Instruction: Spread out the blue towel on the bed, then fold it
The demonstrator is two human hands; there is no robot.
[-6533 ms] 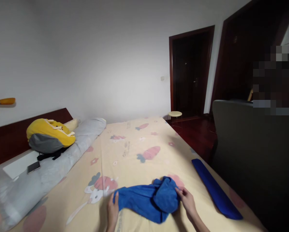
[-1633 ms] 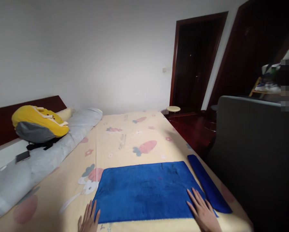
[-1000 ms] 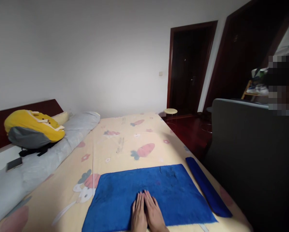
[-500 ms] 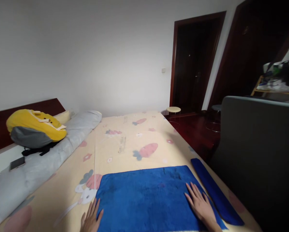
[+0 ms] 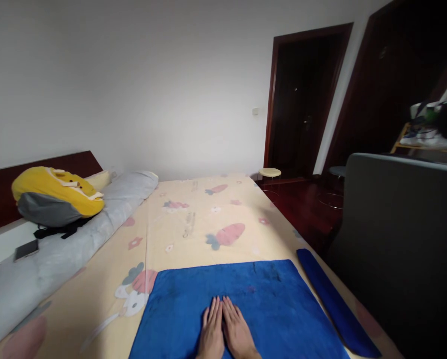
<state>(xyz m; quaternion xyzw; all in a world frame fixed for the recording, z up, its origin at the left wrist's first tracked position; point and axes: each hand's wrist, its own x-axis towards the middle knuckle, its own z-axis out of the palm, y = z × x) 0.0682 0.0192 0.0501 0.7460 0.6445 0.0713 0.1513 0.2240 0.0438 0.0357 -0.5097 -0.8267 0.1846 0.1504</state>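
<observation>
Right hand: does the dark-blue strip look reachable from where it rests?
Probably yes. The right hand lies palm-down on the blue cloth, with no object visible in it. The dark-blue strip lies just beyond the cloth's right edge; nothing stands in between.

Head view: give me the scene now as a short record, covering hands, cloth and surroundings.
left hand: flat on the blue cloth, fingers extended
right hand: flat on the same cloth, beside the left, fingertips close together
grip: neither hand closed on the cloth
cloth: spread out on the bed, near edge cut off by the frame
right of cloth: long blue strip, lying lengthwise
far left: yellow-and-gray bag by the headboard
background: round stool near a dark door
</observation>
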